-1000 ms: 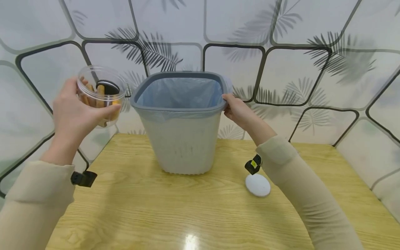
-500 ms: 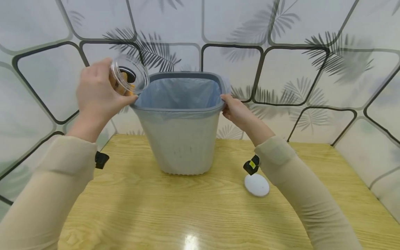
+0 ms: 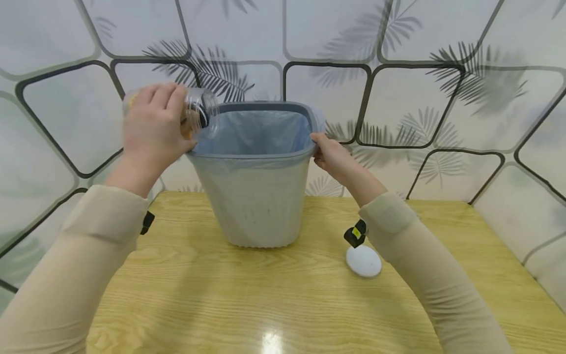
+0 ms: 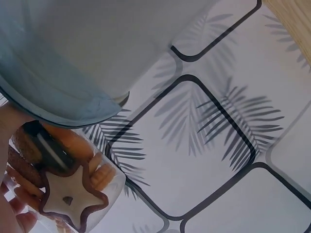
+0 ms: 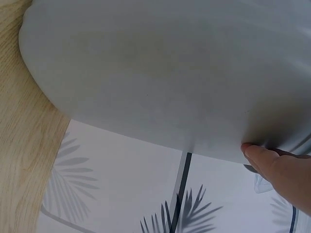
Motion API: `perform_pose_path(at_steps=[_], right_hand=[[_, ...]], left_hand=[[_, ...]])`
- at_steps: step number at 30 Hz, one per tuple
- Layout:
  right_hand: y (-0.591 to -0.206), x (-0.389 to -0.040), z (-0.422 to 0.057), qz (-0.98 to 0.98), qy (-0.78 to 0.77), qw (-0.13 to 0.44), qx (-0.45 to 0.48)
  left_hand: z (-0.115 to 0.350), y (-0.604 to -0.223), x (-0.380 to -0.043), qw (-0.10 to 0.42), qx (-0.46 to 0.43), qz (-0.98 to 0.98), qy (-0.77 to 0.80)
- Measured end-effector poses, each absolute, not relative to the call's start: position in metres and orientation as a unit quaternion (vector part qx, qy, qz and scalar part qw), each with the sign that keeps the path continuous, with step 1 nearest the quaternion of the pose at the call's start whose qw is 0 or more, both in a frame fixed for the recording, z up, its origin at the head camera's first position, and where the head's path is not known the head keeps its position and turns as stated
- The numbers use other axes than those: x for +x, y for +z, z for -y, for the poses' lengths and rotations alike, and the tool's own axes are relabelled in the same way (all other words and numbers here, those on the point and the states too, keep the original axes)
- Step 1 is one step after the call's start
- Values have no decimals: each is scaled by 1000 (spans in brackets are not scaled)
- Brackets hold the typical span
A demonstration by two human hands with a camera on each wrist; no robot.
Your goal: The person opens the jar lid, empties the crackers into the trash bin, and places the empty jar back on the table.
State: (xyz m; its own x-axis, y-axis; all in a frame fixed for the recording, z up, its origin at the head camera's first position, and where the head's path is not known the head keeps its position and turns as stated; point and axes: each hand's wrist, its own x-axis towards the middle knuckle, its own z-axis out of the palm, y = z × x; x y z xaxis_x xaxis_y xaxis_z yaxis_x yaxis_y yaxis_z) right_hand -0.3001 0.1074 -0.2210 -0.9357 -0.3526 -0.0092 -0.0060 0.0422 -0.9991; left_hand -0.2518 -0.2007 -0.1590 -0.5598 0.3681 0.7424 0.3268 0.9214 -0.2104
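My left hand (image 3: 155, 128) grips a clear plastic jar (image 3: 201, 98) on its side, its mouth over the left rim of the trash bin (image 3: 256, 201). Inside the jar are biscuits, among them a dark sandwich cookie (image 3: 204, 116) near the mouth and a star-shaped cookie (image 4: 70, 194) seen through the wall in the left wrist view. The bin is off-white with a grey rim and a bluish bag (image 3: 261, 130) lining it. At the bin's right rim my right hand (image 3: 333, 155) pinches the edge, thumb on top; its fingers press the outer wall in the right wrist view.
A round white lid (image 3: 363, 261) lies on the wooden table (image 3: 247, 300), right of the bin and below my right wrist. Behind the table rises a wall (image 3: 327, 108) patterned with dark outlines and leaves.
My left hand has brought the jar rightward to the bin and turned it from near upright onto its side, mouth toward the bin. The right hand has stayed at the rim.
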Motion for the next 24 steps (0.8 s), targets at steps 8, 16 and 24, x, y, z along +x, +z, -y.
perform_pose_path(at_steps=[8, 16, 24], right_hand=[[-224, -300, -105, -706, -686, 127, -119], [-222, -301, -105, -709, -684, 127, -115], [-222, -300, -105, -713, -682, 119, -108]], left_hand=[[195, -160, -256, 431, -240, 867, 77], [189, -156, -256, 401, -233, 880, 102], [186, -154, -255, 391, -241, 883, 94]])
